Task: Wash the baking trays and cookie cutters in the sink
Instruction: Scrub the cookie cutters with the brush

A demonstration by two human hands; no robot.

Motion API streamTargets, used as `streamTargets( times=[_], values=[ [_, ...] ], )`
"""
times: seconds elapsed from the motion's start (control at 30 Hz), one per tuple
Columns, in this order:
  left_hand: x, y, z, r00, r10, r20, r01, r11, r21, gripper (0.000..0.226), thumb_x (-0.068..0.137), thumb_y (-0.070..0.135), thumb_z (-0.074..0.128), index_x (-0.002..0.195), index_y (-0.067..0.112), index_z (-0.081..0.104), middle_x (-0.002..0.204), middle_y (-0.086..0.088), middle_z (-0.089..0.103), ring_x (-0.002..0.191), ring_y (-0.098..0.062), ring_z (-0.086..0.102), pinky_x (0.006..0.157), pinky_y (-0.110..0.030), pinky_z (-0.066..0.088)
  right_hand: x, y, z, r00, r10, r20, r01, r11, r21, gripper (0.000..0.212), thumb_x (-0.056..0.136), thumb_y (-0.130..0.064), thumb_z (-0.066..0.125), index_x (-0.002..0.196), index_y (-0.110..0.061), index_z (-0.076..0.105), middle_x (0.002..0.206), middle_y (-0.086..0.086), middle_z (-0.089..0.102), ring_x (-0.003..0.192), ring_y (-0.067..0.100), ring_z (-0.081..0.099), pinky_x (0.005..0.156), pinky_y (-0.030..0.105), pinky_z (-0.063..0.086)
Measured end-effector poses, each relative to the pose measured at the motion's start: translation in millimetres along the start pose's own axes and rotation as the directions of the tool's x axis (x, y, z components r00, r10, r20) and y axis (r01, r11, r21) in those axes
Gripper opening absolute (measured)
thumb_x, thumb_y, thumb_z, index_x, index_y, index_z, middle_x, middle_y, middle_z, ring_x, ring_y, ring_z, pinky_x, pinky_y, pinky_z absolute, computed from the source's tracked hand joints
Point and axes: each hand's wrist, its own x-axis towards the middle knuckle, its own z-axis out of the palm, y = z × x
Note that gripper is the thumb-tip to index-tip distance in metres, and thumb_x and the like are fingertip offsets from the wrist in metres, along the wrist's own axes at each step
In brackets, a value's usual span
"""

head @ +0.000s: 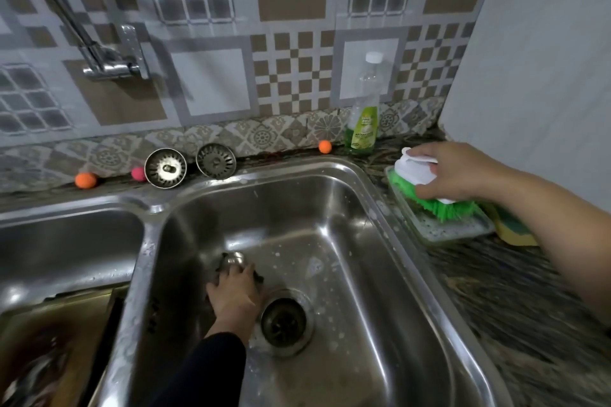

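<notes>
Scrub step's about to start: left hand (pixel 235 291) grips a metal cutter (pixel 233 260) on the sink (pixel 363 241) floor, right hand (pixel 453 175) clutches the green brush (pixel 429 198) at the desk's right edge, next bring it over.

The left arm (pixel 211 367) wears a long black sleeve to the wrist; the right arm (pixel 545 208) is bare.

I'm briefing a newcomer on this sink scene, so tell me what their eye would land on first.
The bright green scrub brush stands out, gripped by the right hand over a clear tray on the counter right of the sink. Next, the left hand holds a small metal item on the basin floor beside the drain.
</notes>
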Motion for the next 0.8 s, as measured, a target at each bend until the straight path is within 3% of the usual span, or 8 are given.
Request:
streamTargets(
  times=[0.13,0.23,0.33,0.43,0.47,0.57,0.73,0.8],
  values=[
    [3,-1,2,1.0,-0.002,-0.014,0.001,0.998,-0.06,0.055,0.088,0.046,0.055,0.139,0.03,0.041,0.145,-0.003,0.038,0.129,-0.027,0.039,0.103,-0.038,0.037,-5,-24,5,0.997,-0.073,-0.003,0.073,0.997,0.038,0.079,0.072,-0.027,0.076,0.143,-0.031,0.041,0.14,0.001,0.047,0.115,0.02,0.053,0.078,0.026,0.04],
    [1,1,-10,0.997,-0.033,-0.062,0.016,0.966,-0.26,0.053,0.085,0.044,0.058,0.134,0.03,0.046,0.134,-0.007,0.046,0.118,-0.029,0.049,0.098,-0.039,0.044,-15,-45,19,0.992,-0.122,0.024,0.118,0.984,0.136,0.08,0.071,-0.026,0.076,0.142,-0.034,0.041,0.136,0.0,0.048,0.113,0.018,0.054,0.07,0.026,0.043],
    [-7,7,-33,0.999,-0.017,-0.044,-0.016,0.75,-0.661,0.048,0.082,0.042,0.065,0.129,0.042,0.051,0.123,-0.002,0.056,0.107,-0.023,0.059,0.096,-0.038,0.049,-32,-67,42,0.982,-0.183,0.037,0.168,0.951,0.261,0.075,0.073,-0.024,0.075,0.14,-0.036,0.043,0.123,-0.003,0.053,0.092,0.009,0.058,0.061,0.02,0.044],
    [-23,12,-52,0.999,0.006,-0.049,-0.046,0.483,-0.875,0.05,0.075,0.042,0.073,0.123,0.037,0.059,0.116,0.004,0.064,0.1,-0.015,0.065,0.098,-0.038,0.048,-51,-87,77,0.97,-0.243,0.014,0.222,0.906,0.361,0.073,0.073,-0.024,0.074,0.139,-0.034,0.044,0.128,-0.005,0.053,0.095,0.007,0.056,0.071,0.02,0.042],
    [-31,13,-57,0.997,0.025,-0.071,-0.075,0.433,-0.898,0.046,0.077,0.034,0.075,0.12,0.029,0.062,0.112,0.003,0.066,0.099,-0.013,0.064,0.096,-0.031,0.049,-58,-95,88,0.966,-0.26,0.016,0.232,0.887,0.399,0.073,0.073,-0.024,0.073,0.139,-0.034,0.044,0.129,-0.006,0.052,0.096,0.007,0.055,0.072,0.019,0.041],
    [-55,9,-68,0.978,0.078,-0.193,-0.207,0.469,-0.859,0.037,0.079,0.015,0.075,0.115,0.017,0.064,0.103,0.005,0.066,0.094,-0.005,0.059,0.077,-0.009,0.043,-65,-115,109,0.96,-0.279,-0.01,0.254,0.858,0.446,0.074,0.072,-0.024,0.073,0.139,-0.034,0.044,0.129,-0.003,0.053,0.099,0.012,0.056,0.073,0.02,0.043],
    [-76,-23,-77,0.969,-0.026,-0.246,-0.222,0.349,-0.911,0.032,0.08,0.013,0.075,0.106,0.026,0.062,0.084,0.017,0.061,0.079,0.007,0.054,0.066,-0.001,0.041,-60,-133,103,0.958,-0.278,-0.07,0.278,0.842,0.462,0.074,0.07,-0.025,0.074,0.138,-0.035,0.046,0.127,-0.003,0.056,0.098,0.014,0.058,0.069,0.02,0.047],
    [-84,-25,-84,0.966,0.055,-0.251,-0.254,0.361,-0.897,0.038,0.078,0.021,0.076,0.114,0.022,0.063,0.084,0.011,0.066,0.075,0.003,0.057,0.068,-0.008,0.046,-65,-146,101,0.94,-0.336,-0.05,0.321,0.83,0.455,0.074,0.07,-0.023,0.073,0.138,-0.035,0.046,0.127,-0.006,0.055,0.098,0.01,0.058,0.062,0.012,0.045]
  ],
)
